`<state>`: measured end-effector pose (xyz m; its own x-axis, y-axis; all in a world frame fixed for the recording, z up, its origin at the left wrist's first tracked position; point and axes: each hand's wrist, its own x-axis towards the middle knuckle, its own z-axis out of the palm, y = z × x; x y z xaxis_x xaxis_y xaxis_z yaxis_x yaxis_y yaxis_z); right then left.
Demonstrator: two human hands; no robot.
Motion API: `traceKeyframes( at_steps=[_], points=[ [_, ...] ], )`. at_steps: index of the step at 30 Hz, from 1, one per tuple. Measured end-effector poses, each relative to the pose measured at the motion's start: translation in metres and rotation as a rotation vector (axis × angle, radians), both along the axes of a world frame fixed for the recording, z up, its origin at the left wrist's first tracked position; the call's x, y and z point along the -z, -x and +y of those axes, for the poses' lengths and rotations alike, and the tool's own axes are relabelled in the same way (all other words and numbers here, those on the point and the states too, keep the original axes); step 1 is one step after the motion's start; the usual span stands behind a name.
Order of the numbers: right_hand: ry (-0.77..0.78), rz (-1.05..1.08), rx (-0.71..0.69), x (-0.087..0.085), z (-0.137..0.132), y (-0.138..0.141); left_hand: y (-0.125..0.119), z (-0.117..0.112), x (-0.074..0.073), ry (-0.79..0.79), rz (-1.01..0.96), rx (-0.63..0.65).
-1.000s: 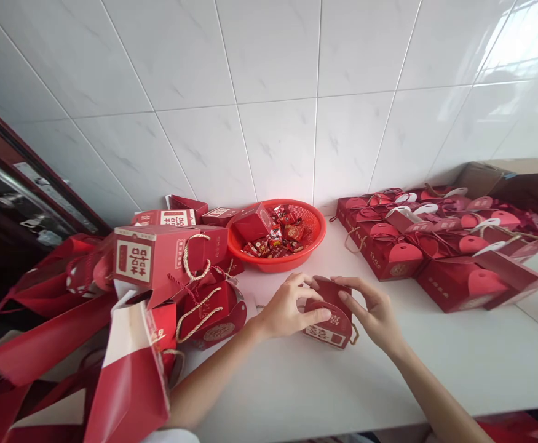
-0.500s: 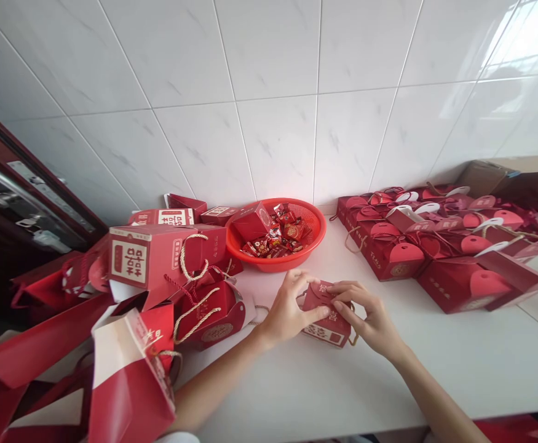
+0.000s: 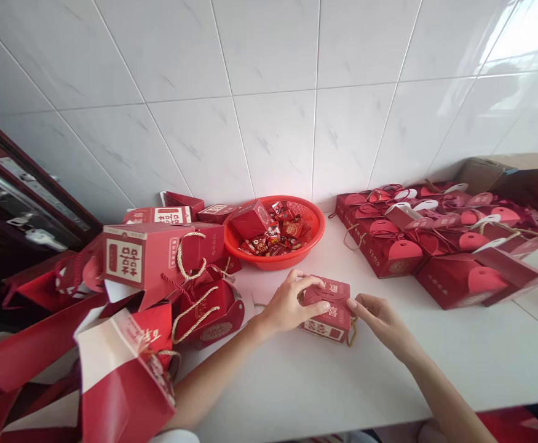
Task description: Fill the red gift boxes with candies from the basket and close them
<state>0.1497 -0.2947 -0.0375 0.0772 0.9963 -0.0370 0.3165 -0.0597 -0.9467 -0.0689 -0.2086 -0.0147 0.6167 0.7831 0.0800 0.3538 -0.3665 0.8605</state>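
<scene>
A small red gift box point(image 3: 333, 307) with a rope handle stands on the white counter point(image 3: 324, 381), its lid flap down. My left hand point(image 3: 289, 303) grips its left side, fingers curled over the top and thumb on the front. My right hand point(image 3: 379, 319) touches the box's right end at the rope handle, fingers pinched together. A red plastic basket point(image 3: 312, 237) holding wrapped red candies and a small red box sits just behind the hands.
Rows of closed red gift boxes point(image 3: 435, 246) fill the counter's right side, with a cardboard box point(image 3: 513, 172) behind them. Larger red boxes point(image 3: 153, 252) and red paper bags point(image 3: 121, 375) pile up on the left. A white tiled wall point(image 3: 273, 92) backs the counter.
The box's top flap has been pressed down shut. My right hand slid from the top of the box to its right end. My left hand stayed on the left side.
</scene>
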Motion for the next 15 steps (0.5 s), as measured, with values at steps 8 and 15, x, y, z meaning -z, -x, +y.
traceKeyframes(
  at_steps=[8,15],
  points=[
    [-0.126,0.203,0.022,-0.032,0.009,0.006,-0.007,0.004,-0.015,-0.029,-0.006,0.046],
    [-0.140,-0.203,0.013,-0.034,0.016,0.014,0.002,0.025,-0.037,0.373,-0.119,0.139]
  ],
)
